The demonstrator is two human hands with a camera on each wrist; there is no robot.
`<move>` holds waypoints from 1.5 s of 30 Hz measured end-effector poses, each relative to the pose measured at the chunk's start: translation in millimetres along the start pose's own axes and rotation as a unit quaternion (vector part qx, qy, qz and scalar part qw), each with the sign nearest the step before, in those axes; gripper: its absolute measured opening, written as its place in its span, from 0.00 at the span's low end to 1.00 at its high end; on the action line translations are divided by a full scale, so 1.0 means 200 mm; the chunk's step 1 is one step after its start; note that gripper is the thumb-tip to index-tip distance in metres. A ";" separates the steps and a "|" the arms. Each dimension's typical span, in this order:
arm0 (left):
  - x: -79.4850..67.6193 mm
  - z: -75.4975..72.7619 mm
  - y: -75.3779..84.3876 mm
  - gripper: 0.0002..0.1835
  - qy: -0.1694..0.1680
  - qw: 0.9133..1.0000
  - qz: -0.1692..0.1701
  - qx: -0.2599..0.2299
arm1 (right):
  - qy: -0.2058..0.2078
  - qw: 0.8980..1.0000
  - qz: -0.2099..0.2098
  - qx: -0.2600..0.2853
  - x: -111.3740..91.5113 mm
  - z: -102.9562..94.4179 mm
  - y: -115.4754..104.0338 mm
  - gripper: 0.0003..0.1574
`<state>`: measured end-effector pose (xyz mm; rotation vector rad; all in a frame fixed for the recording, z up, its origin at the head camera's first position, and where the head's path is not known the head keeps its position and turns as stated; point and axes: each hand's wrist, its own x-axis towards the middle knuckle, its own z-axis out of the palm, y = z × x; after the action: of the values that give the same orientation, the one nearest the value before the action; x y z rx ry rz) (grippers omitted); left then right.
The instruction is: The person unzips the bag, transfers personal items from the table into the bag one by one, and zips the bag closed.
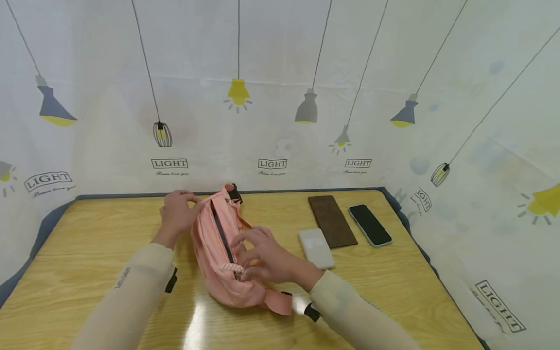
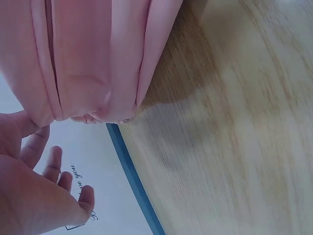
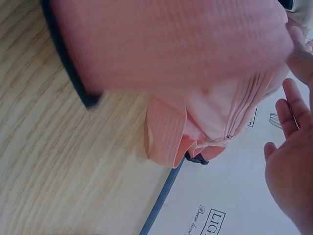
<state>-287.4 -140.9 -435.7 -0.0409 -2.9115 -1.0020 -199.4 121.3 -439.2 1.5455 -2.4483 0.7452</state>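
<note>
A pink waist bag (image 1: 214,257) lies lengthwise on the table, with a dark zipper (image 1: 222,231) along its upper side. My left hand (image 1: 177,216) pinches the bag's far left corner between thumb and index finger; its other fingers are spread loosely, as the left wrist view (image 2: 44,181) shows. At the bag's near end, my right hand (image 1: 267,257) reaches over from the right, thumb and fingers bent at the zipper pull with its braided pale cord (image 1: 230,267). The right wrist view has the bag's pink strap (image 3: 171,44) large in front, hiding part of the bag.
Right of the bag lie a white power-bank-like block (image 1: 317,249), a brown flat wallet (image 1: 332,221) and a dark-screened phone (image 1: 370,225). The wooden table (image 1: 109,233) ends at a blue-edged back rim, against a wall covering printed with lamps. A black buckle (image 1: 234,193) sits at the bag's far end.
</note>
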 end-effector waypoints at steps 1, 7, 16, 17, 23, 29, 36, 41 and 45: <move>0.00 0.00 0.00 0.19 -0.004 1.000 -0.005 0.003 | 0.003 1.000 -0.001 0.003 0.00 0.00 0.00 0.08; -0.01 0.00 0.00 0.19 -0.034 0.999 -0.023 0.033 | 0.010 1.000 0.003 0.010 0.02 0.00 -0.03 0.08; -0.11 -0.01 0.06 0.16 -0.015 0.998 0.020 0.051 | -0.026 0.999 0.022 0.011 0.02 0.00 -0.06 0.07; -0.12 -0.01 0.07 0.16 -0.014 0.998 0.026 0.052 | -0.034 0.999 0.025 0.009 0.02 0.00 -0.06 0.07; -0.17 -0.01 0.11 0.17 -0.030 0.997 0.038 0.062 | -0.056 0.998 0.026 -0.011 0.02 0.00 -0.07 0.11; -0.19 0.01 0.10 0.17 -0.032 0.997 0.041 0.062 | -0.054 0.998 0.022 -0.005 0.01 0.00 -0.07 0.11; -0.21 0.03 0.09 0.18 -0.032 0.997 0.043 0.058 | -0.001 0.998 0.032 -0.049 0.02 0.01 -0.06 0.08; -0.24 0.02 0.13 0.19 -0.024 0.998 0.032 0.054 | 0.032 0.984 0.157 -0.083 0.06 0.00 -0.02 0.07; -0.26 0.03 0.16 0.21 -0.031 0.996 0.024 0.074 | 0.013 0.954 0.286 -0.092 0.10 -0.02 0.02 0.12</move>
<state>-233.9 -112.0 -423.3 -0.1374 -3.0164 -0.7900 -213.6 107.8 -429.5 0.7514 -2.8700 0.5776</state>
